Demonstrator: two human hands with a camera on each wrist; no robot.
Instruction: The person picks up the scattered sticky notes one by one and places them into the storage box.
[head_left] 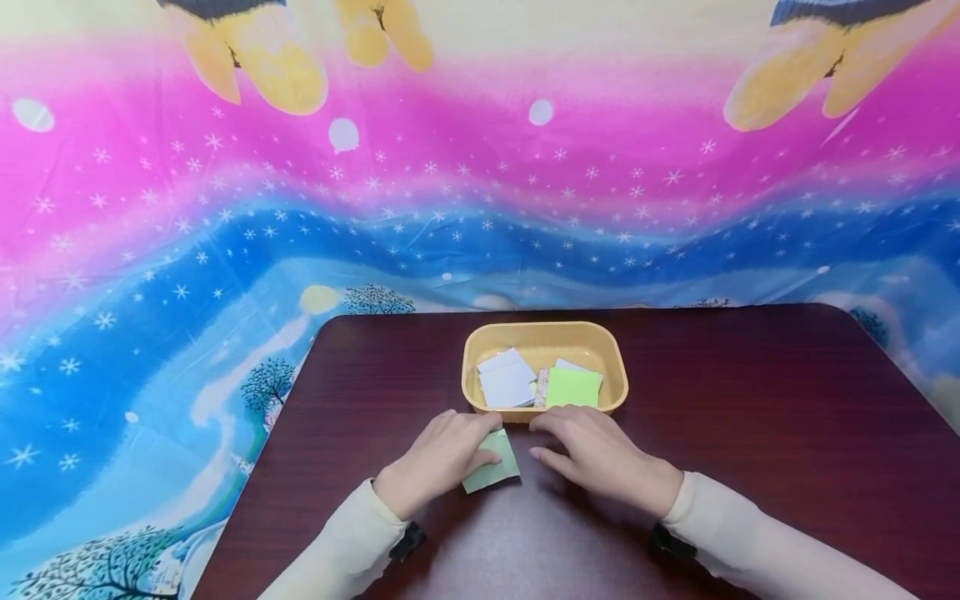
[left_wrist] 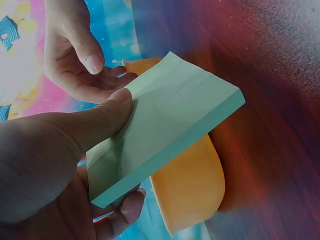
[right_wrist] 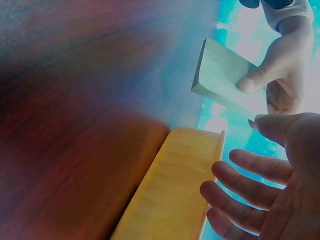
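Note:
My left hand (head_left: 442, 458) pinches a pad of pale green sticky notes (head_left: 495, 467), thumb on top and fingers underneath. In the left wrist view the sticky note pad (left_wrist: 170, 115) shows its thick edge and a slightly lifted corner. The right hand (head_left: 600, 457) hovers at the near right side of the yellow bin (head_left: 543, 414), its fingers loosely bent around nothing. In the right wrist view the right hand's spread fingers (right_wrist: 245, 185) are beside the bin wall (right_wrist: 170, 180), and the left hand (right_wrist: 285, 75) holds the pad beyond them.
Inside the bin lie white paper pads (head_left: 506, 383), a bright green pad (head_left: 573, 387) and a small patterned piece between them. The dark red-brown table (head_left: 750, 417) has rounded far corners. A colourful printed cloth (head_left: 480, 167) hangs behind it.

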